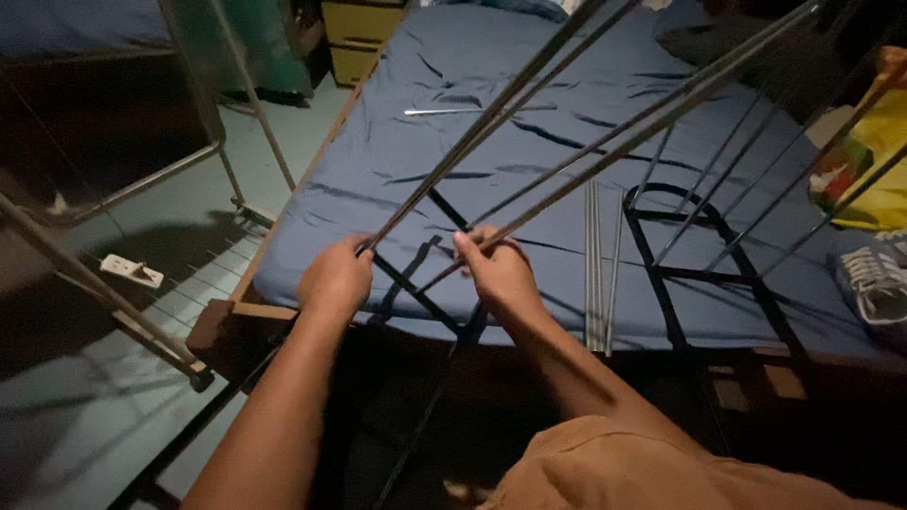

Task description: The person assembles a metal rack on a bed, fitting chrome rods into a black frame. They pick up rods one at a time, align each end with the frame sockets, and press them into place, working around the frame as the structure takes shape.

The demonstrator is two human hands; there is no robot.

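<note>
My left hand (335, 280) is closed around the lower ends of a bundle of thin metal rods (510, 99) that rise steeply up and to the right. My right hand (493, 267) grips another pair of the same kind of rods (661, 109) just beside it, with the thumb raised. Both hands hover over the near edge of a bed with a blue sheet (425, 123). A black metal frame piece (416, 283) lies under and between the hands.
Several loose rods (595, 255) and a second black frame (690, 274) lie on the sheet to the right. One short rod (453, 110) lies farther up the bed. A metal rack (123, 302) and a white power strip (130, 271) are at left; a shoe (874, 279) and a yellow bag (874, 161) at right.
</note>
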